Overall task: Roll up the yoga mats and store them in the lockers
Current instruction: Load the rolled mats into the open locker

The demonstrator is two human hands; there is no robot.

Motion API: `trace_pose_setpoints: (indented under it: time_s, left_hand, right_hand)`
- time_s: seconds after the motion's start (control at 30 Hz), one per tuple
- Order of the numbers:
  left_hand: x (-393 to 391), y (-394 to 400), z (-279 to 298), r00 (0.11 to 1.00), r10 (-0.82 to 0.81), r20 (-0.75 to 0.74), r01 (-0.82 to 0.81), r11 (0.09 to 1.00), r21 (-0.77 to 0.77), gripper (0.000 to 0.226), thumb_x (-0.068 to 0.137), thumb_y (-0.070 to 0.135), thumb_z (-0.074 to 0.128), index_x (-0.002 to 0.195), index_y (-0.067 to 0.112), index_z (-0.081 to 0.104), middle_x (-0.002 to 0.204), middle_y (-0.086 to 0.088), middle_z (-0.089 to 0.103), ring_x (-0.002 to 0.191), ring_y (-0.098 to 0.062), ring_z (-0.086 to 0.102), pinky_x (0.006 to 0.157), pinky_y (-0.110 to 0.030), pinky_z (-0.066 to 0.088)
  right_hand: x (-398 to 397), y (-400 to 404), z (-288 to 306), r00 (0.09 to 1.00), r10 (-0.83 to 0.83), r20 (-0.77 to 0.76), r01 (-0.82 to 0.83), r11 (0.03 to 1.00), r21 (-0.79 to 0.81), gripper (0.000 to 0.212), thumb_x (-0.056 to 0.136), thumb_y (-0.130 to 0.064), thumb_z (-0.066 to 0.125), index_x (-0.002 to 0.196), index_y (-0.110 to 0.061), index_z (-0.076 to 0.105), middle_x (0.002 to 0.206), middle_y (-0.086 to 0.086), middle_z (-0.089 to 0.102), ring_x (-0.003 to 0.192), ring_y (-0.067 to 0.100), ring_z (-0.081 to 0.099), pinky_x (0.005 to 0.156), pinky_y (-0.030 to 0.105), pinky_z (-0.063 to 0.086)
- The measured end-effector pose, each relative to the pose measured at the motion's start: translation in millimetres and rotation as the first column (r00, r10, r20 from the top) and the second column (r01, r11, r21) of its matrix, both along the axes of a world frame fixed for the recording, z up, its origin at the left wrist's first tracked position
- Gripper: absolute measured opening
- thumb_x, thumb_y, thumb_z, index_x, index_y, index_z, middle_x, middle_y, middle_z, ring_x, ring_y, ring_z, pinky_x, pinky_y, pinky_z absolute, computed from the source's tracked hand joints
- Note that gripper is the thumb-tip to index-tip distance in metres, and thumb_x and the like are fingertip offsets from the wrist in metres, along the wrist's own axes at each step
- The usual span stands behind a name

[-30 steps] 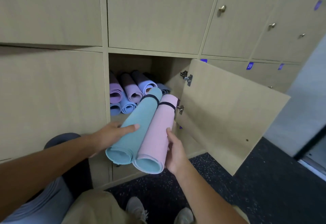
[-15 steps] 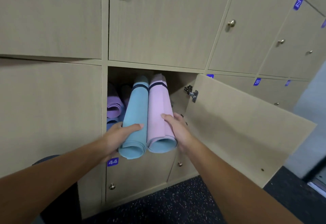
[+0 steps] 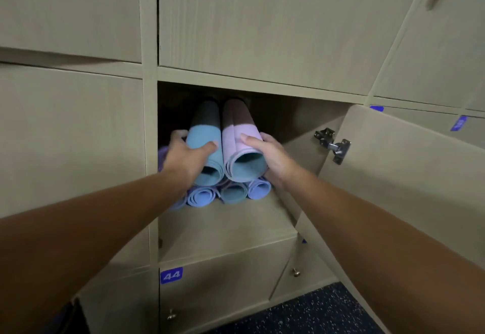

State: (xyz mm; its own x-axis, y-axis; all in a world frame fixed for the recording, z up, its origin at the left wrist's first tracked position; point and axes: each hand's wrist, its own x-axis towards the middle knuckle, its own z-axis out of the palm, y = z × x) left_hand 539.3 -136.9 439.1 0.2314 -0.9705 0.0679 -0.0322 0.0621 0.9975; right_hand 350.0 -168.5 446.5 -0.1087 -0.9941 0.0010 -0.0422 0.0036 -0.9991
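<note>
Gripped one roll per hand: left hand [image 3: 187,157] curled round teal mat [image 3: 203,140], right hand [image 3: 267,153] round pink mat [image 3: 240,136]. Lay side by side, touching, on stacked rolled mats [image 3: 231,193] inside open locker [image 3: 301,118], long axes pointing straight back into cavity, near ends at mouth. Judged remaining move a push along that axis, both hands equally near.

Both hands pushed blue mat [image 3: 203,138] and pink mat [image 3: 240,136] deeper into locker [image 3: 296,121], atop lower rolls.
</note>
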Motion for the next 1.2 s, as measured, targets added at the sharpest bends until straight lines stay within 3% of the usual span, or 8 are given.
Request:
trace_pose_setpoints:
  time_s: [0.1,0.23,0.43,0.5,0.67,0.77,0.97,1.2]
  left_hand:
    - [-0.3,-31.7,0.5,0.991,0.053,0.119,-0.044,0.996,-0.080,0.090,0.067,0.055,0.080,0.141,0.019,0.044,0.127,-0.013,0.060,0.110,-0.034,0.062,0.096,-0.047,0.055]
    - [0.6,-65.1,-15.7,0.923,0.106,0.371,-0.071,0.992,-0.106,0.080,0.084,0.054,0.075,0.150,0.023,0.044,0.141,-0.021,0.045,0.131,-0.041,0.047,0.113,-0.047,0.039]
    - [-4.5,-90.6,-45.7,0.743,0.123,0.658,-0.073,0.992,-0.103,0.060,0.096,0.046,0.065,0.149,0.024,0.046,0.153,-0.021,0.027,0.134,-0.047,0.037,0.112,-0.045,0.033]
    - [-7.7,-97.8,-52.0,0.697,0.089,0.712,-0.037,0.995,-0.088,0.060,0.099,0.042,0.063,0.152,0.024,0.040,0.156,-0.022,0.021,0.137,-0.047,0.033,0.113,-0.044,0.029]
    - [-12.0,-119.3,-53.8,0.597,0.015,0.802,0.025,0.999,-0.037,0.064,0.102,0.036,0.061,0.157,0.022,0.033,0.153,-0.026,0.024,0.136,-0.049,0.033,0.113,-0.044,0.030]
    - [-7.7,-127.8,-55.0,0.551,-0.040,0.834,0.046,0.999,0.017,0.068,0.101,0.044,0.058,0.159,0.025,0.028,0.153,-0.029,0.026,0.137,-0.050,0.032,0.113,-0.044,0.028]
    - [-3.9,-113.8,-49.4,0.451,-0.044,0.891,0.008,0.999,0.045,0.088,0.092,0.060,0.062,0.160,0.023,0.020,0.158,-0.025,0.024,0.143,-0.044,0.025,0.115,-0.047,0.025]
    - [1.8,-62.4,-29.2,0.447,-0.012,0.895,0.068,0.997,-0.021,0.087,0.086,0.049,0.076,0.155,0.021,0.031,0.155,-0.020,0.027,0.139,-0.043,0.029,0.113,-0.048,0.029]
  right_hand:
    - [6.8,-49.9,-10.3,0.999,-0.037,0.027,0.039,0.997,-0.071,0.124,0.033,-0.068,0.095,0.138,-0.015,0.054,0.139,0.014,0.061,0.119,0.032,0.065,0.102,0.054,0.053]
    - [31.2,-62.4,-1.5,0.992,-0.114,-0.051,0.111,0.991,-0.073,0.090,0.076,-0.045,0.085,0.145,-0.005,0.044,0.133,0.014,0.060,0.115,0.032,0.063,0.101,0.044,0.053]
    - [31.0,-106.0,-29.1,0.947,-0.082,-0.311,0.060,0.995,-0.080,0.024,0.090,-0.025,0.078,0.082,-0.007,0.065,0.077,0.001,0.064,0.070,0.014,0.064,0.056,0.016,0.051]
    - [31.1,-108.2,-32.0,0.926,-0.090,-0.367,0.058,0.994,-0.098,0.021,0.093,-0.024,0.074,0.087,-0.007,0.064,0.074,-0.003,0.060,0.066,0.009,0.058,0.045,0.009,0.042]
    - [32.9,-122.8,-32.8,0.833,-0.015,-0.553,-0.036,0.996,-0.081,0.056,0.095,-0.047,0.067,0.137,-0.010,0.060,0.125,0.005,0.066,0.109,0.021,0.061,0.088,0.024,0.045]
    - [29.8,-122.9,-31.1,0.742,-0.052,-0.669,0.007,0.998,-0.069,0.077,0.086,-0.074,0.059,0.135,-0.015,0.060,0.142,0.012,0.057,0.135,0.033,0.045,0.110,0.038,0.038]
    - [-4.6,-99.3,-35.8,0.696,-0.109,-0.710,0.024,0.991,-0.128,0.085,0.089,-0.078,0.049,0.145,-0.015,0.049,0.147,0.011,0.051,0.140,0.037,0.036,0.115,0.045,0.033]
    - [-44.0,-42.6,-23.6,0.733,-0.087,-0.675,0.025,0.994,-0.102,0.071,0.086,-0.058,0.072,0.144,-0.024,0.050,0.144,0.006,0.054,0.136,0.028,0.047,0.113,0.044,0.041]
